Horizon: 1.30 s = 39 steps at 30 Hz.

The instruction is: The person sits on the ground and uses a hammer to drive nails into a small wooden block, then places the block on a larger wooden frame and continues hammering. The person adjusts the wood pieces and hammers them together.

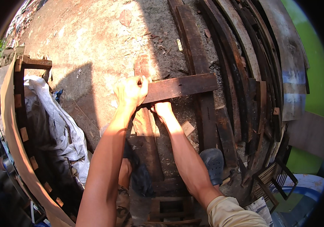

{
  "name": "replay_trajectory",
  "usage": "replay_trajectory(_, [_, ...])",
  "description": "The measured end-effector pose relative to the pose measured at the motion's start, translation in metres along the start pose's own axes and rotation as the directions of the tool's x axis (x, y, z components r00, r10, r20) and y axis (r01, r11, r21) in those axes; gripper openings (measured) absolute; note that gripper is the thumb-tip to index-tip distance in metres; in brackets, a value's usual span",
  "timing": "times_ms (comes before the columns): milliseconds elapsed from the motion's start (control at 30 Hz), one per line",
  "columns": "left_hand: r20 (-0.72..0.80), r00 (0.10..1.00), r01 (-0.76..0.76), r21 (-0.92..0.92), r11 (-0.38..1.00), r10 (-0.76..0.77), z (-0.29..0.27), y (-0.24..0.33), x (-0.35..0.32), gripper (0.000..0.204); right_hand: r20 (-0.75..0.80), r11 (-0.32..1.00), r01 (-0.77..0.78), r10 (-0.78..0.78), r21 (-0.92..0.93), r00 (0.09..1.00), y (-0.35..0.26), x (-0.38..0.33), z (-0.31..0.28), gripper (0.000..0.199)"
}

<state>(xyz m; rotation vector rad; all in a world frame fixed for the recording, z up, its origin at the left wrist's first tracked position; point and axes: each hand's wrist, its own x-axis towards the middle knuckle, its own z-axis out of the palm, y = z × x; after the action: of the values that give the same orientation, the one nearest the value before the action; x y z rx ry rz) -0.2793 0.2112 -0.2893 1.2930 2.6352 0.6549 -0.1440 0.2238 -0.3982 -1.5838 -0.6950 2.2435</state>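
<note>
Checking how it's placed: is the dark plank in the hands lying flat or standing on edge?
Flat: the plank shows its broad face, crossing two boards.

A dark, weathered wooden plank (pixel 181 86) is positioned near the centre of the frame, laid almost horizontally with its right end slightly raised. It is laid crosswise over two longer boards that run up the frame. Its left end is gripped by both hands. Its surface is rough and sunlit.
</note>
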Motion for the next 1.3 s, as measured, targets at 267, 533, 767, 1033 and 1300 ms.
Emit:
replay_trajectory(267, [0.016, 1.000, 0.014, 0.031, 0.999, -0.015, -0.001, -0.006, 0.000, 0.030, 0.180, 0.995, 0.080, -0.068, -0.065, 0.981, 0.013, -0.015, -0.005, 0.022])
replay_trajectory(533, [0.014, 1.000, 0.024, 0.020, 1.000, -0.024, 0.001, -0.006, 0.000, 0.031, 0.204, 0.984, 0.171, -0.159, -0.045, 0.966, 0.014, -0.046, -0.010, 0.007])
replay_trajectory(767, [0.023, 0.999, 0.027, 0.016, 1.000, -0.027, 0.002, -0.005, 0.000, 0.032, 0.093, 0.978, 0.114, -0.131, 0.173, 0.987, 0.012, -0.039, -0.006, 0.007])
replay_trajectory(1033, [0.022, 1.000, 0.007, 0.013, 1.000, -0.007, 0.001, -0.010, -0.001, 0.033, 0.125, 0.998, -0.013, 0.004, 0.068, 0.992, -0.020, -0.016, 0.014, 0.012])
replay_trajectory(1300, [0.028, 0.999, 0.042, 0.000, 0.999, -0.042, -0.002, -0.001, -0.001, 0.034, 0.157, 0.998, -0.026, 0.016, 0.058, 0.987, -0.001, -0.007, -0.006, 0.011])
